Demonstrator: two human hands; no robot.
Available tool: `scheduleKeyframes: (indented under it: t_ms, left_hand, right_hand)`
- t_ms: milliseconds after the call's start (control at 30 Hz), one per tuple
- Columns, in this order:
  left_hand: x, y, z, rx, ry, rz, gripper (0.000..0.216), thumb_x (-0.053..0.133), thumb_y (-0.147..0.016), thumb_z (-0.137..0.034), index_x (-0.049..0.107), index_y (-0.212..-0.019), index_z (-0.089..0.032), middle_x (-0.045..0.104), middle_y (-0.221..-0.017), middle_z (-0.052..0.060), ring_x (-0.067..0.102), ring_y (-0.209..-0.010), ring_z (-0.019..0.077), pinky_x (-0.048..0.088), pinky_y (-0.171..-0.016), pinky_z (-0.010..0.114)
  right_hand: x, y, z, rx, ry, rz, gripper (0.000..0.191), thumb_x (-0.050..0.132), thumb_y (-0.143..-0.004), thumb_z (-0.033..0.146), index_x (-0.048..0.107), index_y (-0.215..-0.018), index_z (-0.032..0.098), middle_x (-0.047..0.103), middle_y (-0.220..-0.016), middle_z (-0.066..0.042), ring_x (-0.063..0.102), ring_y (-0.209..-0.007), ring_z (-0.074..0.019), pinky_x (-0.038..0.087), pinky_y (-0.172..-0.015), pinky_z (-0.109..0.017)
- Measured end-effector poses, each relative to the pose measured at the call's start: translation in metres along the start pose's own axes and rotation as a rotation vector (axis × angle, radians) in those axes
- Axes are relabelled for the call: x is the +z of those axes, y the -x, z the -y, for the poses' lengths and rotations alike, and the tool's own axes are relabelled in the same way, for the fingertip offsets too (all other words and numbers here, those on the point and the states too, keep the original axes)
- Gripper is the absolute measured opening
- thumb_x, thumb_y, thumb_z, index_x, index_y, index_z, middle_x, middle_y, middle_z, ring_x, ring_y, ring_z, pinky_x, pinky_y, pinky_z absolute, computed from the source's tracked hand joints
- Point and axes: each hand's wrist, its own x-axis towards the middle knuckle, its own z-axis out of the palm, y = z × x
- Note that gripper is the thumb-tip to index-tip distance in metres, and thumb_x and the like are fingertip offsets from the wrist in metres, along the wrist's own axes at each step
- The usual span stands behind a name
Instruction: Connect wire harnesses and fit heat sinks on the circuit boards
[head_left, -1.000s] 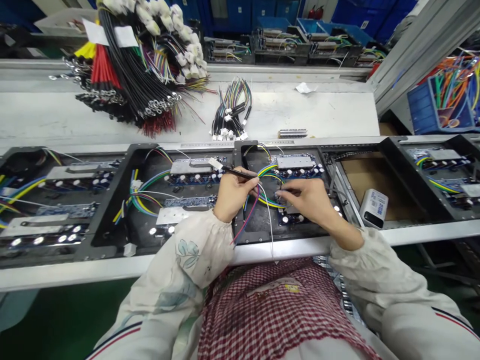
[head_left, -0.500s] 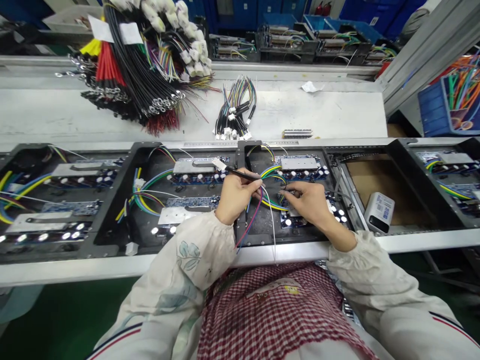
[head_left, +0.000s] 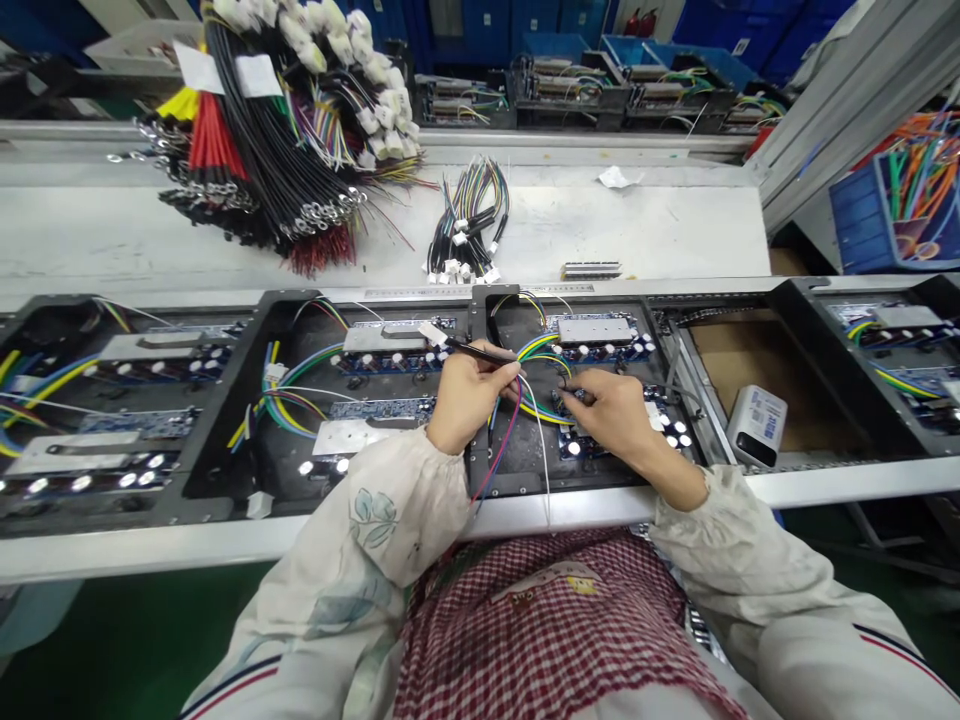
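My left hand (head_left: 465,390) is closed around a wire harness (head_left: 484,351), pinching its black sleeve between thumb and fingers. Its white connector (head_left: 433,334) sticks out to the left, and loose purple, blue and white wires (head_left: 541,440) hang down past the tray's front edge. My right hand (head_left: 611,408) has thumb and forefinger together over the lower circuit board (head_left: 574,447); whatever lies in the pinch is too small to make out. Yellow, green and blue wires (head_left: 541,348) curve between my hands. The upper circuit board (head_left: 596,331) sits behind them in the same black tray (head_left: 517,475).
More black trays with boards stand left (head_left: 217,440) and right. A white box-shaped device (head_left: 758,425) lies in an open bay at right. On the bench behind are a large cable bundle (head_left: 270,150), a smaller harness bundle (head_left: 466,220) and a steel ruler (head_left: 480,292).
My right hand has shifted slightly left and its fingers have curled in more. The left hand keeps its hold on the harness. The whole view has moved a little.
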Motion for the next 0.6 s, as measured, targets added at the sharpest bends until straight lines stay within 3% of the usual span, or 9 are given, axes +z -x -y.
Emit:
scheduleKeyframes:
  t_ms: [167, 300, 400, 500, 533, 600]
  left_hand:
    - [0.000, -0.001, 0.001, 0.006, 0.000, -0.007, 0.017, 0.072, -0.063, -0.018, 0.058, -0.073, -0.015, 0.059, -0.053, -0.002, 0.058, -0.046, 0.0112, 0.052, -0.045, 0.022]
    - [0.000, -0.001, 0.000, -0.004, -0.005, -0.022, 0.022, 0.074, -0.062, -0.021, 0.058, -0.074, -0.014, 0.060, -0.054, -0.002, 0.059, -0.047, 0.0115, 0.053, -0.047, 0.023]
    - [-0.001, -0.001, 0.001, 0.007, -0.022, -0.037, 0.025, 0.076, -0.062, -0.024, 0.057, -0.074, -0.013, 0.060, -0.055, -0.001, 0.060, -0.048, 0.0119, 0.053, -0.047, 0.023]
    - [-0.001, -0.002, 0.004, 0.032, -0.023, -0.060, 0.025, 0.075, -0.063, -0.025, 0.056, -0.075, -0.014, 0.061, -0.057, -0.001, 0.062, -0.049, 0.0134, 0.054, -0.049, 0.025]
    - [-0.001, -0.003, 0.005, 0.042, -0.025, -0.061, 0.025, 0.074, -0.064, -0.025, 0.055, -0.075, -0.014, 0.061, -0.057, -0.001, 0.063, -0.050, 0.0145, 0.055, -0.050, 0.026]
    - [0.000, -0.003, 0.007, 0.067, -0.034, -0.058, 0.024, 0.073, -0.065, -0.024, 0.054, -0.075, -0.015, 0.061, -0.056, -0.001, 0.064, -0.052, 0.0163, 0.055, -0.050, 0.027]
  right_hand:
    - [-0.010, -0.002, 0.005, 0.047, 0.057, 0.093, 0.015, 0.060, -0.081, 0.027, 0.071, -0.083, 0.019, 0.073, -0.086, -0.006, 0.067, -0.080, -0.0196, 0.046, -0.071, -0.028]
    - [-0.019, 0.011, 0.032, 0.055, 0.188, 0.236, 0.035, 0.053, -0.086, 0.048, 0.070, -0.080, 0.018, 0.070, -0.080, -0.008, 0.064, -0.072, -0.0212, 0.040, -0.063, -0.030]
    - [-0.024, 0.032, 0.049, 0.018, 0.162, 0.393, 0.032, 0.051, -0.088, 0.043, 0.068, -0.082, 0.017, 0.068, -0.082, -0.008, 0.063, -0.072, -0.0200, 0.039, -0.062, -0.029]
    - [-0.037, 0.048, 0.042, -0.015, -0.037, 0.502, 0.020, 0.056, -0.086, 0.034, 0.069, -0.079, 0.020, 0.068, -0.078, -0.005, 0.062, -0.070, -0.0169, 0.042, -0.063, -0.027]
    - [-0.041, 0.048, 0.034, -0.010, -0.121, 0.486, 0.019, 0.057, -0.085, 0.033, 0.070, -0.076, 0.022, 0.069, -0.075, -0.003, 0.062, -0.068, -0.0156, 0.043, -0.062, -0.026]
    - [-0.047, 0.039, 0.015, 0.105, -0.171, 0.273, 0.018, 0.059, -0.083, 0.033, 0.071, -0.074, 0.023, 0.070, -0.071, -0.001, 0.062, -0.064, -0.0151, 0.044, -0.061, -0.026]
